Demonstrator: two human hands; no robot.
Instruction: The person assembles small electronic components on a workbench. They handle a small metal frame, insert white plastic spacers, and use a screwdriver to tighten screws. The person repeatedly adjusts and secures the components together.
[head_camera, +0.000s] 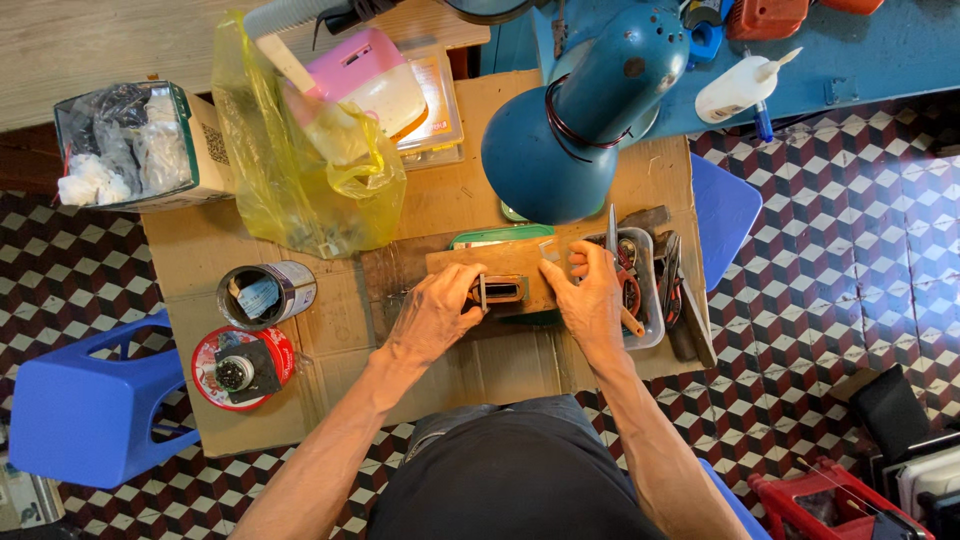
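2 hands on the board: left hand (432, 312) and right hand (592, 300), 1 small rectangular frame (499, 290) gripped between them. Left of the grip: 2 round tins, 1 open tin (266, 294) and 1 red tin (243, 367). Beyond it, 1 blue lamp (580, 110) and 1 yellow bag (300, 160).

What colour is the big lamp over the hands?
The big round metal lamp shade is dark blue-green, with chipped paint spots. The head view shows it best.

Between left hand (432, 312) and right hand (592, 300), on board (505, 262): frame (499, 290). Right of board: tray (645, 290). Left: tin (266, 294). Behind: lamp (575, 125).
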